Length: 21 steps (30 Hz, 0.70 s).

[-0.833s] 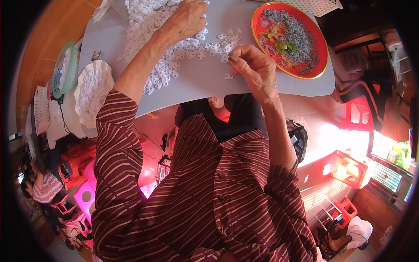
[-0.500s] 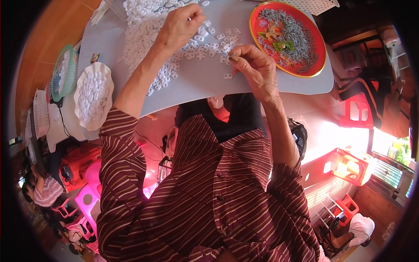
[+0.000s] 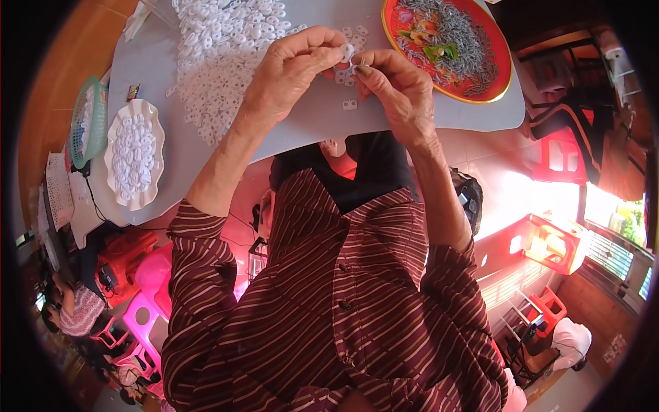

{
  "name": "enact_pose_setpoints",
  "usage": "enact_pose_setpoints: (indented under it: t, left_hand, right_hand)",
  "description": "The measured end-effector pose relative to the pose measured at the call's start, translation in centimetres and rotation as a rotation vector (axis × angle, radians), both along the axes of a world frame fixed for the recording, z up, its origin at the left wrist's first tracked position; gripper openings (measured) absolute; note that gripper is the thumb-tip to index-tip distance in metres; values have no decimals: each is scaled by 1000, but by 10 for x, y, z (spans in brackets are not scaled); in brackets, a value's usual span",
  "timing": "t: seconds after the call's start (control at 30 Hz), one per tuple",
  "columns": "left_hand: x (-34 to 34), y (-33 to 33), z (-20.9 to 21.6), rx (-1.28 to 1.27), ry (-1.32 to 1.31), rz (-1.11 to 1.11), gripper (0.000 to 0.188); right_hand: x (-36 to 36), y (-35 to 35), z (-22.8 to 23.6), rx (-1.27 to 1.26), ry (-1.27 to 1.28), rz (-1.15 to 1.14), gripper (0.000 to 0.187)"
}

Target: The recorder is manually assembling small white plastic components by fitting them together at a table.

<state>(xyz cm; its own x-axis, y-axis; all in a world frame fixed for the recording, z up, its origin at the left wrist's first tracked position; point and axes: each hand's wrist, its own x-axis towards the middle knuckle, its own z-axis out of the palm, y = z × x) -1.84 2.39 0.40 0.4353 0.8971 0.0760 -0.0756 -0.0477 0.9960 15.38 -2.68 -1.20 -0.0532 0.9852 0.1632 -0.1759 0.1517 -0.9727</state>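
Note:
My left hand [image 3: 292, 72] pinches a small white plastic piece with holes [image 3: 347, 52] between thumb and fingertips. Close beside it, my right hand [image 3: 405, 93] is closed on a small grey metal screw [image 3: 362, 62], held at the fingertips. The two hands nearly meet above the table; whether screw and piece touch I cannot tell. A large heap of similar white pieces [image 3: 216, 69] spreads beyond and left of my left hand. One loose white piece [image 3: 350, 105] lies near the table's front edge. Grey screws [image 3: 470, 51] fill part of a round red tray [image 3: 508, 72] right of my hands.
On the left, a scalloped white dish [image 3: 110, 161] holds more white pieces, beside a green basket [image 3: 79, 154]. The grey table [image 3: 473, 118] has a curved front edge. Red stools [image 3: 559, 247] and pink chairs [image 3: 141, 319] stand on the floor; other people sit further off.
My left hand has come from over the heap toward my right hand, bringing a white piece. My right hand has stayed near its place, holding the screw. The view has shifted slightly.

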Motion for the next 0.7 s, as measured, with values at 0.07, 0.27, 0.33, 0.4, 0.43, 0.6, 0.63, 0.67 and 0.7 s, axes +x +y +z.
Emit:
enact_pose_setpoints:
  t: [0.07, 0.27, 0.33, 0.4, 0.43, 0.6, 0.63, 0.67, 0.7]
  left_hand:
    - [3, -4, 1, 7, -23, 21, 21]
    - [6, -8, -2, 103, 30, 55, 23]
    - [7, -10, -3, 109, 57, 28, 23]
    - [7, -11, -6, 145, 84, 31, 22]
    - [7, -11, -6, 146, 84, 30, 22]
    - [8, -16, 5, 256, 235, 60, 17]
    - [9, -17, 5, 257, 235, 62, 17]
    - [12, -18, 5, 265, 243, 111, 16]
    - [14, -18, 4, 273, 251, 158, 14]
  right_hand:
    - [0, -2, 3, -11, -9, -18, 15]
    - [2, 1, -4, 23, 51, -53, 14]
    - [1, 1, -4, 33, 87, -62, 14]
    - [-1, 2, -2, 62, 108, -68, 14]
    - [-1, 1, -2, 63, 108, -69, 14]
    - [0, 2, -2, 69, 102, -41, 14]
    - [-1, 1, -2, 69, 102, -39, 14]
    - [-3, 0, 0, 83, 104, -42, 14]
    - [-3, 0, 0, 97, 106, -47, 13]
